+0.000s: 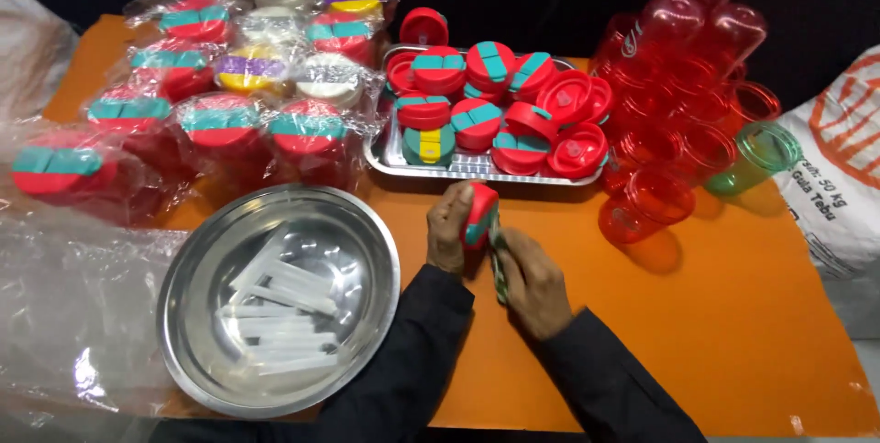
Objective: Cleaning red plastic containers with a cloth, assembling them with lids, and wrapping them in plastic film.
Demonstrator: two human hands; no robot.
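Surface: orange table [733,315] against a dark background, with clear plastic sheeting [64,306] over its left edge.
Left hand: left hand [447,230] near the middle of the table, fingers curled around a red lid [478,214] with teal flaps, held on edge.
Right hand: right hand [532,283] just beside the lid, fingers closed on a thin green piece [499,269] that touches the lid's lower side.
Tray: metal tray [390,164] toward the far edge, just beyond the hands, heaped with more red and teal lids [490,63].
Bowl: round steel bowl [367,223] at the near left, holding white plastic strips [275,306].
Bagged lids: wrapped lids [220,122] in clear bags at the far left corner, some yellow and white.
Cups: red transparent cups [678,67] stacked at the far right, one green cup [761,154] among them.
Sack: white sack [839,177] beyond the right edge.
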